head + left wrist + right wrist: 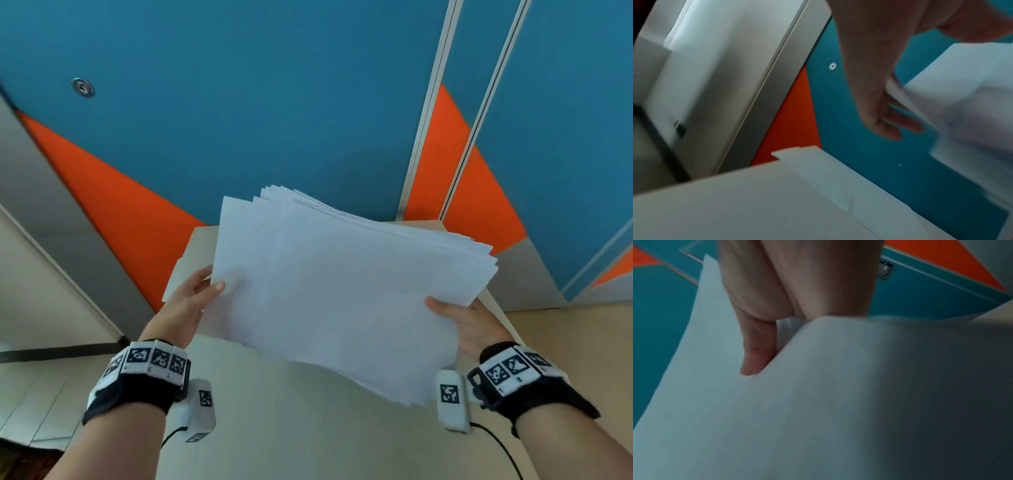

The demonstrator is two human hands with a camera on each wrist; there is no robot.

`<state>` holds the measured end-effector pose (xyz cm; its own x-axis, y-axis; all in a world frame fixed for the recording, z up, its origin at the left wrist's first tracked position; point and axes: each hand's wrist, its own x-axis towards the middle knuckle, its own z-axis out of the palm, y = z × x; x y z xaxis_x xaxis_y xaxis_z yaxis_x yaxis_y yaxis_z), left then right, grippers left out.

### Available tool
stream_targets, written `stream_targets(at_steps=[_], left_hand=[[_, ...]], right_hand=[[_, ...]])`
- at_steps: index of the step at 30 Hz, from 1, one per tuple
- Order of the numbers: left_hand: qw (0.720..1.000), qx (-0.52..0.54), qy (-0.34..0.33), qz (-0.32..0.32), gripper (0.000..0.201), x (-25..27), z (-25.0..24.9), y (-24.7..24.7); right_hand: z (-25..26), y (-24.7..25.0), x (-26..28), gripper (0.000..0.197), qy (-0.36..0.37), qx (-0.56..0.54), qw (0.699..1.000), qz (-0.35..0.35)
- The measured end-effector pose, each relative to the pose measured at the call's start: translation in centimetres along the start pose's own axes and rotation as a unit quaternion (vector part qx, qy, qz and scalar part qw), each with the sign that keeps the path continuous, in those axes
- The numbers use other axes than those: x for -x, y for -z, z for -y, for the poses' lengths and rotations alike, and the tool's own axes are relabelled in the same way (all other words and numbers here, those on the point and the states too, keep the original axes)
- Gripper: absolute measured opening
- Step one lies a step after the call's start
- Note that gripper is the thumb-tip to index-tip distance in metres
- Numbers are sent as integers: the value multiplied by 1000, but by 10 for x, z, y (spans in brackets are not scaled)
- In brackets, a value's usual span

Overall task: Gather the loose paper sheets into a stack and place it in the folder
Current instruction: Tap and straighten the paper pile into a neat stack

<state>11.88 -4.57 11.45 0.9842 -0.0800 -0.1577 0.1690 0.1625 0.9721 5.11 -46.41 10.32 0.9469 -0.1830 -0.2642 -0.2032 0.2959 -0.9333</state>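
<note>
Both hands hold paper stack point(329, 284) above counter point(291, 428): left hand point(191, 308) fingers under, thumb on top; right hand point(469, 322) likewise. Looks light, floppy, slippery w/ fanned edges — grip both sides. Folder not visible.

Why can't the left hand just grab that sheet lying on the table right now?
Probably not yet: the left hand is busy pinching the paper stack, held up with the right hand. The sheet lies just below, with nothing blocking it.
</note>
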Motion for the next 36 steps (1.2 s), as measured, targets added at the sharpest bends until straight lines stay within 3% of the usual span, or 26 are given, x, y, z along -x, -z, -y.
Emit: stream_targets(at_steps=[4, 8, 11, 14, 17, 20, 23, 27, 28, 31, 32, 34, 36], left_hand=[[993, -70, 28, 92, 93, 5, -10, -12], [991, -50, 47, 113, 79, 6, -6, -23], [990, -53, 58, 117, 85, 6, 0, -27], [987, -67, 69, 132, 92, 5, 2, -31], [987, -69, 64, 127, 94, 2, 6, -37], [989, -66, 53, 122, 84, 1, 9, -40], [991, -61, 51, 107, 82, -2, 17, -40], [997, -10, 25, 78, 83, 1, 24, -34], [997, 10, 14, 78, 79, 2, 24, -32], [995, 57, -3, 76, 69, 1, 28, -22], [996, 55, 3, 76, 72, 2, 32, -20], [997, 30, 23, 69, 81, 2, 48, -18], [998, 25, 42, 44, 78, 2, 62, -20]], right_hand=[[-7, 1, 5, 100, -30, -14, 999, 30], [-20, -3, 14, 99, -57, -48, 996, 49], [-27, -5, 18, 95, -72, -61, 994, 47], [-26, -6, 19, 108, -83, -63, 994, 27], [-16, -13, 22, 90, -73, -57, 995, 30], [-13, -17, 21, 111, -64, -25, 997, 45], [-10, -16, 19, 90, -55, 1, 998, 38], [1, -17, 16, 110, 5, 43, 999, 15], [7, -18, 15, 101, 33, 58, 998, 11], [20, -30, 18, 34, 90, 99, 990, 47], [19, -35, 18, 24, 103, 119, 987, 42], [3, -37, 16, 27, 96, 172, 980, 16], [-9, -42, 18, 22, 69, 191, 979, -3]])
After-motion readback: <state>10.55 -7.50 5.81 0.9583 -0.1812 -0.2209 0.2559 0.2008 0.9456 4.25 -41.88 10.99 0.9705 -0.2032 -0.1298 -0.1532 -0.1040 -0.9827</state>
